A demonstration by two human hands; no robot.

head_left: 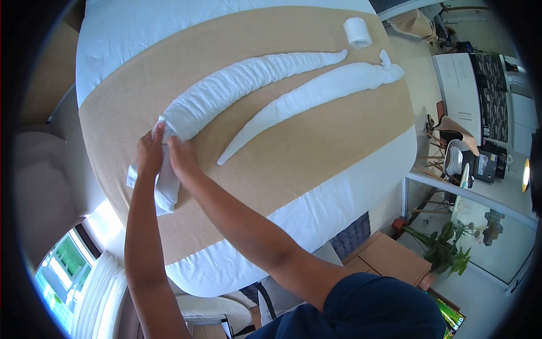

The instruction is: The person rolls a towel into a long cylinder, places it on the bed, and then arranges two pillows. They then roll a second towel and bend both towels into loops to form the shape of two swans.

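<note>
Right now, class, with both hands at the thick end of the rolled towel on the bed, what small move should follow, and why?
Probably keep rolling the loose flap in. The left hand and right hand pinch the thick end of the rolled towel, where a flat flap still hangs unrolled toward the bed's edge. The second towel beside it already tapers neatly to a point.
</note>
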